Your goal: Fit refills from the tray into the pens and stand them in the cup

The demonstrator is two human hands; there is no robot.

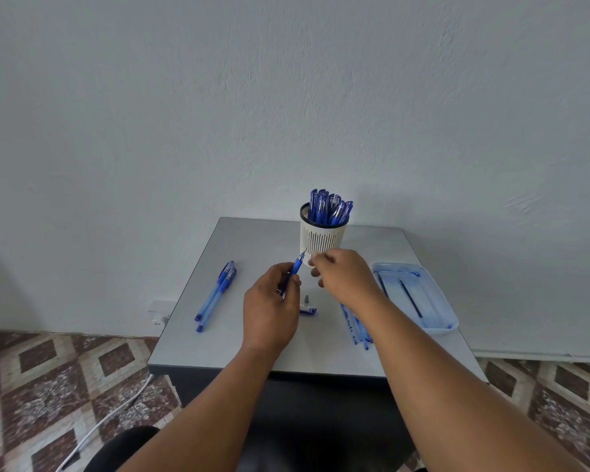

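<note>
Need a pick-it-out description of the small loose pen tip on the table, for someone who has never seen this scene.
Start at the white slotted cup full of capped blue pens at the back of the grey table. Come straight toward the near edge, between the two hands. The pen tip is a tiny grey cone standing alone, just behind a short blue and white cap lying flat.

Plain home room, likely: small grey square-topped table (252,243) against bare white textured plaster wall (286,97), brown-and-cream diamond-patterned tile floor (65,362), white wall socket (160,310) low down, white cable (116,413) trailing across floor.
</note>
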